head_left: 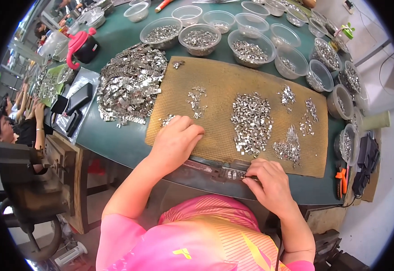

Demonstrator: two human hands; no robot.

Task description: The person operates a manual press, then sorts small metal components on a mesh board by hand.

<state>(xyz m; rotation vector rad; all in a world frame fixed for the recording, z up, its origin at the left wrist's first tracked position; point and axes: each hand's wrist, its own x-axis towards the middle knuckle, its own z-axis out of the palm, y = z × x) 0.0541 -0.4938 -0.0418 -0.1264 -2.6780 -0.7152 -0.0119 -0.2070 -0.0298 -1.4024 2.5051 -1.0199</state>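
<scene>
My left hand (173, 141) rests on the tan textured mat (215, 77) with its fingers bent together. Its fingertips reach a small cluster of shiny metal bits (166, 119), and whatever they pinch is hidden. At the mat's near edge, my right hand (270, 183) closes thumb and fingers on the end of a short metal link strip (233, 174). That strip lies along a narrow dark metal holder (201, 167) at the table's front edge. Ahead of my right hand spreads a pile of small square metal pieces (252, 122). Beside it lie thin pins (288, 147).
A large heap of linked metal strips (131, 86) sits left of the mat. Clear plastic bowls (251, 47) of metal parts curve along the back and right. Orange-handled pliers (341, 180) lie at right. A red-and-black pot (83, 46) stands far left; people (14, 119) sit beyond.
</scene>
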